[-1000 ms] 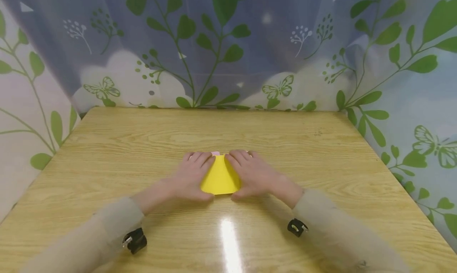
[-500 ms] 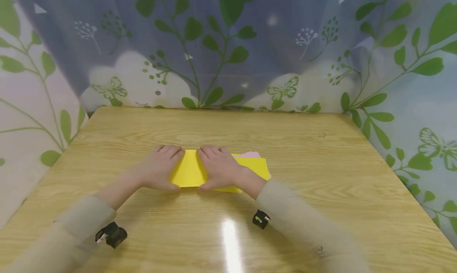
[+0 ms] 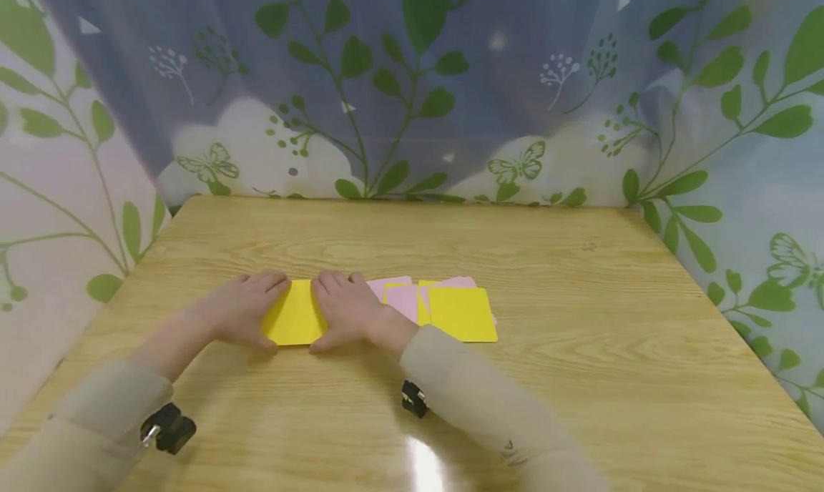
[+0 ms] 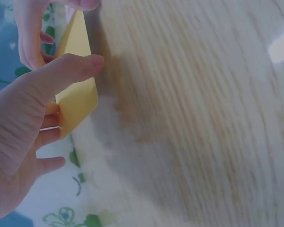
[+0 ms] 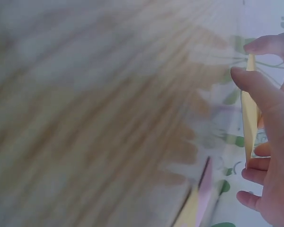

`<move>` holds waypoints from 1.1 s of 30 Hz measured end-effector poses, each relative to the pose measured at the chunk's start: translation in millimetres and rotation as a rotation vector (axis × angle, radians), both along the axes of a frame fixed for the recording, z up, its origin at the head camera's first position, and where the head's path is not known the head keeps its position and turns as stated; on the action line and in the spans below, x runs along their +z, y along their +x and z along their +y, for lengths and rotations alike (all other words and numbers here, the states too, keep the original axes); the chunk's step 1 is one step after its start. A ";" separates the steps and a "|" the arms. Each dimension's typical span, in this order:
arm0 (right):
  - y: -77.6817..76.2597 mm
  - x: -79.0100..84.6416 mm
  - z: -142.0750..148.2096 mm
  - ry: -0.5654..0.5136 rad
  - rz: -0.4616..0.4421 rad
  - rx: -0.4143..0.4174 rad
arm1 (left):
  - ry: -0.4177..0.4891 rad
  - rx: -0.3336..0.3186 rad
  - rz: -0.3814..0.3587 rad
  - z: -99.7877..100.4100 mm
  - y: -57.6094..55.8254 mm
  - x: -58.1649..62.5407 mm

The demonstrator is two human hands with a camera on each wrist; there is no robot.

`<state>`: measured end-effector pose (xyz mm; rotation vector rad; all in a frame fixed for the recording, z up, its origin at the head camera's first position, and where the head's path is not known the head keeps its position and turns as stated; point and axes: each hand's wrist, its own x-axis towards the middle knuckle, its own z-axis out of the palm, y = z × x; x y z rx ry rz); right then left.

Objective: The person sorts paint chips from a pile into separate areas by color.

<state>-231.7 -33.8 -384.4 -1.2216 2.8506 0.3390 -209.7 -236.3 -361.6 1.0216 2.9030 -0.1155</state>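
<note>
A yellow paper square with rounded corners is held level between both hands, left of the table's middle. My left hand grips its left edge, thumb at the near side and fingertips at the far side. On the right edge, my right hand holds it the same way. The left wrist view shows the left thumb lying along the near side of the yellow paper, above the tabletop. In the right wrist view the paper appears nearly edge-on between thumb and fingers.
Right of my hands, several pink and yellow paper squares overlap in a loose row on the wooden table. My right forearm partly covers them. A leaf-patterned curtain hangs behind the table.
Both hands have moved left together with the yellow paper square between them. The row of pink and yellow squares, formerly covered by the hands, now shows on the right.
</note>
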 end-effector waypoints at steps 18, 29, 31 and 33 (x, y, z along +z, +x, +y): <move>-3.9 -5.4 -7.1 0.070 -0.074 -0.058 | -0.001 0.008 -0.050 -3.0 -7.1 -9.6; -13.2 16.9 39.6 -0.026 -0.011 -0.063 | 0.046 -0.037 0.102 24.0 -8.1 -3.5; -16.4 17.7 52.3 -0.048 0.016 -0.065 | 0.035 -0.070 0.176 33.4 -10.2 -2.5; -19.1 17.8 64.9 -0.075 0.030 -0.065 | 0.026 -0.092 0.235 41.9 -12.5 -3.4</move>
